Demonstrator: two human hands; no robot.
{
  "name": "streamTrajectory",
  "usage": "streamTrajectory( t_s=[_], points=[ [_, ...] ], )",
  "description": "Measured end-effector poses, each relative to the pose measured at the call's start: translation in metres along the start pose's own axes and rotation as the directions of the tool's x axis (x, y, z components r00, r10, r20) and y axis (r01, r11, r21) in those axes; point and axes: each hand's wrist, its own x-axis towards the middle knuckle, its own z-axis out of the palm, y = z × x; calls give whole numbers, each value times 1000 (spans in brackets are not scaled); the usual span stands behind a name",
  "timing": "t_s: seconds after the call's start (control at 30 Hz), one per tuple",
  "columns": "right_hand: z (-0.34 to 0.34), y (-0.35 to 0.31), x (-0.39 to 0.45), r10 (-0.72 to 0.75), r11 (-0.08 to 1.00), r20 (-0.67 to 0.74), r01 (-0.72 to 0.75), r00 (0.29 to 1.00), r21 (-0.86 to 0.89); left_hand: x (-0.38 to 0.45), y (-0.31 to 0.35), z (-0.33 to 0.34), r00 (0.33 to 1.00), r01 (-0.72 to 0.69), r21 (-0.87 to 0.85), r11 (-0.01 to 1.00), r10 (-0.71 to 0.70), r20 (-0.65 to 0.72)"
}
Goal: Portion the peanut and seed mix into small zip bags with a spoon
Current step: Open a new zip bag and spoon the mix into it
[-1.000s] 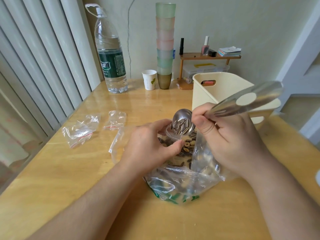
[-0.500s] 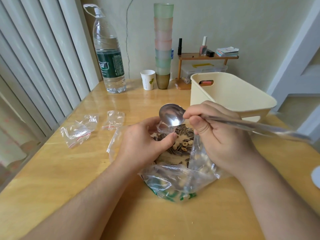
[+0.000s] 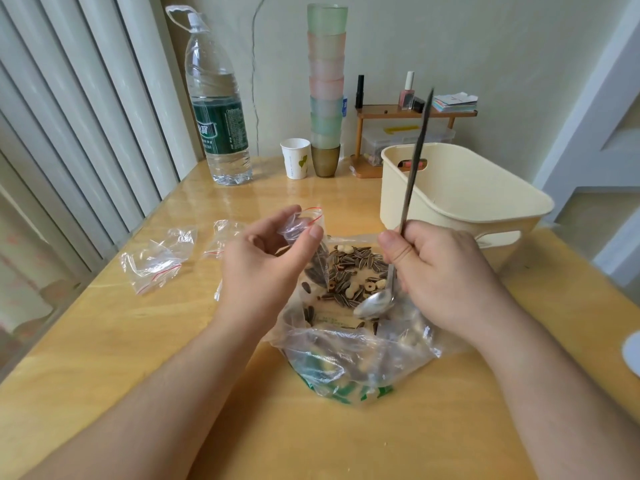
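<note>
Left hand (image 3: 263,268) pinching zip bag (image 3: 308,237) — right hand (image 3: 446,271) gripping spoon (image 3: 408,202)

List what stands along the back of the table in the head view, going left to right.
Water bottle → paper cup → stack of tumblers → small wooden shelf → cream basket.

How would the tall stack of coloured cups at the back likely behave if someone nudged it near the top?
The stack of cups stands tall on one narrow base cup, so it would probably tip readily. The cups look like thin translucent plastic, so likely light. They seem loosely nested and might separate.
</note>
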Motion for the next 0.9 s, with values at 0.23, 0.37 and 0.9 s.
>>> streamTrajectory(
  t_s=[0.23,0.37,0.9],
  points=[
    [12,-11,-5,111,967,117,-134,987,214,4,1,-4,1000,-12,84,996,13,-16],
    [26,-21,-9,160,851,209,-242,965,466,5,1,-4,999,-8,77,997,11,-36],
    [29,-6,-10,-289,947,275,232,917,220,7,5,-9,986,-52,128,990,72,-153]
  ],
)
